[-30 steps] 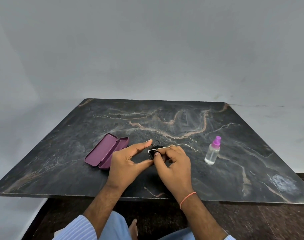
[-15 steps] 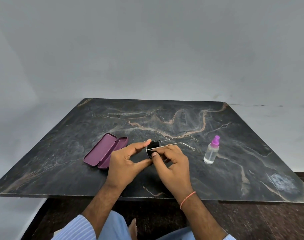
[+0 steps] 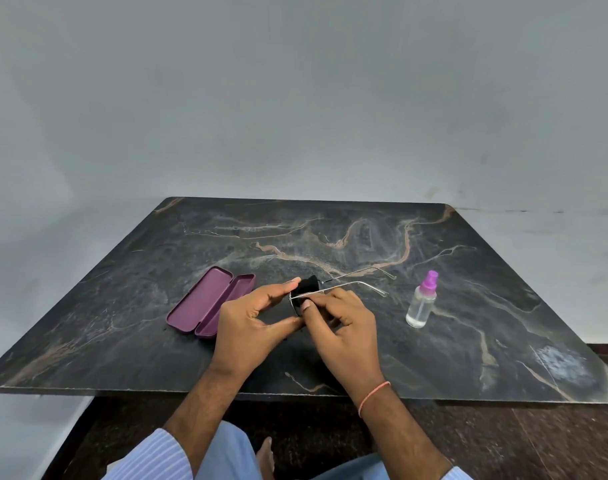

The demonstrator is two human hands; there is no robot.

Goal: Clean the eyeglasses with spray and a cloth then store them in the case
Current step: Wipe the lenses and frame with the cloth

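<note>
From the head camera, the lenses of the eyeglasses are hard to see, because a black cloth and both hands cover them. Only the thin metal arms stick out toward the right, above the table. The front of the frame sits between the two hands, near the middle of the table and close to the person.

The left hand pinches the cloth-wrapped end of the glasses between thumb and first finger. The right hand is closed on the cloth and the frame, with the thumb pressed on top. An orange band is on the right wrist. The striped sleeves are cut off at the bottom of the picture.

The purple case lies open just left of the left hand. Both halves look bare inside. The spray bottle stands upright to the right, apart from the hands. It has a pink top and clear liquid inside; how full it is I cannot tell.

The table's near edge runs just under the wrists. The far half of the table has lots of bare room.
</note>
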